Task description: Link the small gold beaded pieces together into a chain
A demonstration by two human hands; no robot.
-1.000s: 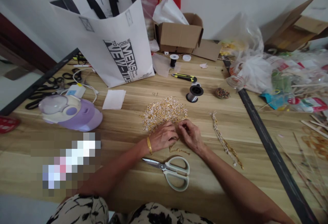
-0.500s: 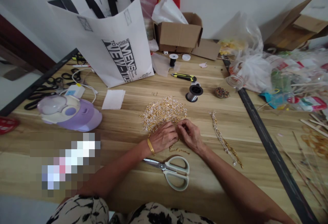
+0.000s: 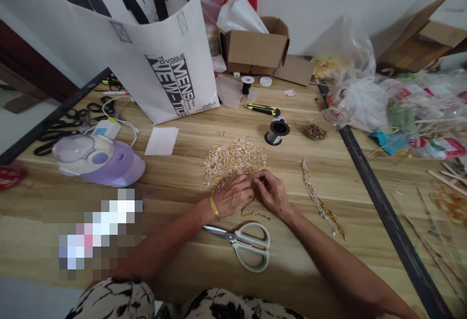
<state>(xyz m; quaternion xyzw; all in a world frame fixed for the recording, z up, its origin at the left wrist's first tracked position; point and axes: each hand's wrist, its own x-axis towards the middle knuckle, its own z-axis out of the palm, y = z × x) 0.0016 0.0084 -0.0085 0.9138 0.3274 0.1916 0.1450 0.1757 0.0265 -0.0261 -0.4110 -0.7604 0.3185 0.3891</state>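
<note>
A heap of small gold and clear beads or links lies on the wooden table, just beyond my hands. My left hand, with a gold bangle at its wrist, is closed at the heap's near edge. A thin gold chain trails out from under its fingers onto the wood. Close beside it, my right hand has thumb and fingertips pinched together; whatever is between them is too small to make out. White-handled scissors lie below my hands, blades pointing left. Silver and gold chains rest right of my right hand.
Beyond the heap are a wire spool, a yellow-black cutter and a small beaded clump. A large white bag and a cardboard box stand behind. At left sits a purple-white device near white paper.
</note>
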